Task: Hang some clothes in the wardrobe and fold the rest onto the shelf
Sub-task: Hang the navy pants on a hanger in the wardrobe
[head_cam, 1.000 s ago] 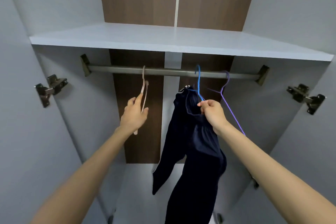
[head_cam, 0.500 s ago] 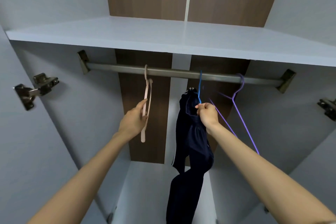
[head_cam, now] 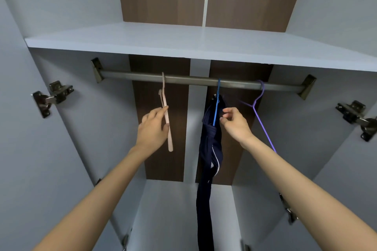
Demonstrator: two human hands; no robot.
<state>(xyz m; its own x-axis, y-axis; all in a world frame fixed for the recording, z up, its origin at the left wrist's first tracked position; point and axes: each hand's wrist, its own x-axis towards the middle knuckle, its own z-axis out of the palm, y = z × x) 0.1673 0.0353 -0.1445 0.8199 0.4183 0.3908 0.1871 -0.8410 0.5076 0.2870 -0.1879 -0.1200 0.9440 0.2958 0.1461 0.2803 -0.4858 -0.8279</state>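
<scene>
Navy trousers [head_cam: 210, 149] hang centre frame on blue hanger [head_cam: 216, 106], hooked over rail [head_cam: 193, 80]. Right hand [head_cam: 234, 123] beside it w/ fingers loosely apart, gripping nothing. Left hand [head_cam: 154, 128] pinches pink hanger [head_cam: 166, 116], centre-left. Best to unhook straight up, w/o twisting.

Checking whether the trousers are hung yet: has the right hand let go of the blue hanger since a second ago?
Yes. The right hand has opened and drawn slightly right of the blue hanger, which hangs from the rail.

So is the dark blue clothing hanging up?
Yes: the dark navy garment hangs from the thin blue hanger hooked over the metal rail.
</scene>
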